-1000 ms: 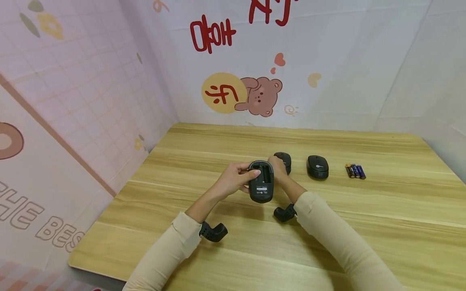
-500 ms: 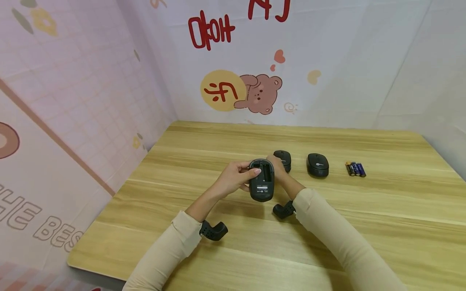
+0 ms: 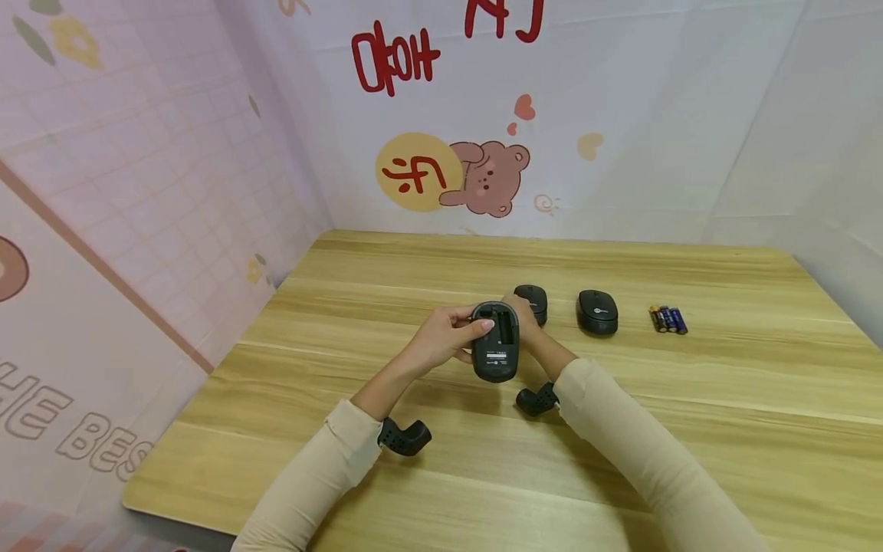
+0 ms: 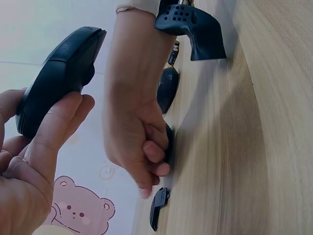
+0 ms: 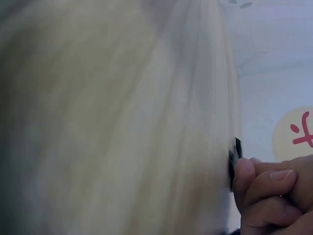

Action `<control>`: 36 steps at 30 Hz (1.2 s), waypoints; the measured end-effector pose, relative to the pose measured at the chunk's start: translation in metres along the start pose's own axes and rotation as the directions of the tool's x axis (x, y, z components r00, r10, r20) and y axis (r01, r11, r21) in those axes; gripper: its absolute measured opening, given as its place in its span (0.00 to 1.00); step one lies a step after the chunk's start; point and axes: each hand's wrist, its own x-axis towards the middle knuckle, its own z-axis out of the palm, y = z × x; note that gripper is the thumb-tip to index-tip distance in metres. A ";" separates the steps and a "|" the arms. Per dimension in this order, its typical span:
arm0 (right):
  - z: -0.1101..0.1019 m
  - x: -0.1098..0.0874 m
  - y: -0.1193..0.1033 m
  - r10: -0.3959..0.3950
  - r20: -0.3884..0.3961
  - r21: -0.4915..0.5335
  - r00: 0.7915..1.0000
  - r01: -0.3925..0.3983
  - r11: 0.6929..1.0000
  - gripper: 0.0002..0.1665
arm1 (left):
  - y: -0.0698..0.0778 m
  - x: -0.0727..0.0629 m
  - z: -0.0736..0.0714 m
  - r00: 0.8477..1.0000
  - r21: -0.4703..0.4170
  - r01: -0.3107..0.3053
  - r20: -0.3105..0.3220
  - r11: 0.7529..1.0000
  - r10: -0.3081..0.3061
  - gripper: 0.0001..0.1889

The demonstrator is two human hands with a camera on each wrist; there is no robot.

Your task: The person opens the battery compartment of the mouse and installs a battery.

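Observation:
My left hand (image 3: 441,337) grips a black computer mouse (image 3: 495,360) with its underside towards me, the thumb on it. The battery compartment (image 3: 507,328) is uncovered and looks dark inside. Behind this mouse, largely hidden in the head view, is my right hand (image 3: 530,318), low over the table. The left wrist view shows the right hand (image 4: 134,132) with curled fingers, nothing visible between them. Just past its fingertips a small black cover (image 4: 157,210) lies on the table. In the right wrist view the fingertips overlap a dark piece (image 5: 234,166); whether they touch it I cannot tell.
A second black mouse (image 3: 534,297) stands just beyond my right hand, and a third mouse (image 3: 597,313) to its right. Farther right, several batteries (image 3: 667,319) lie in a row on the wooden table (image 3: 428,506). A printed cloth backdrop (image 3: 621,184) encloses the back and left.
The view has shifted slightly. My right hand has edged slightly left behind the held mouse; the left hand keeps its hold in the same place.

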 end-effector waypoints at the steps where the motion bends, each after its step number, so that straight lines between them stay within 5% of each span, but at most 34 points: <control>1: -0.010 -0.010 -0.015 0.025 0.034 -0.027 0.999 -0.024 0.999 0.15 | 0.000 0.000 0.000 1.000 0.003 -0.003 0.001 1.000 0.003 0.19; 5: -0.040 -0.035 -0.039 -0.017 0.089 -0.088 0.996 0.025 0.996 0.18 | 0.000 0.001 0.002 1.000 0.010 -0.009 0.009 1.000 0.009 0.19; 10: -0.079 -0.048 -0.037 0.012 0.152 -0.058 0.988 -0.003 0.998 0.20 | 0.001 0.003 0.004 1.000 0.008 -0.012 0.025 1.000 0.012 0.19; 17: -0.139 -0.066 -0.009 -0.066 0.188 -0.099 0.980 0.086 0.991 0.21 | -0.020 0.020 0.004 0.999 -0.009 -0.016 0.035 1.000 0.016 0.19; 21: -0.165 -0.075 0.008 -0.049 0.177 -0.092 0.983 0.066 0.994 0.22 | -0.025 0.023 0.005 0.999 -0.021 -0.028 0.029 0.999 0.028 0.18; 36: -0.212 -0.096 0.070 0.078 0.139 -0.135 0.987 -0.059 0.989 0.32 | -0.026 0.025 0.010 0.999 0.001 -0.024 0.047 1.000 0.024 0.19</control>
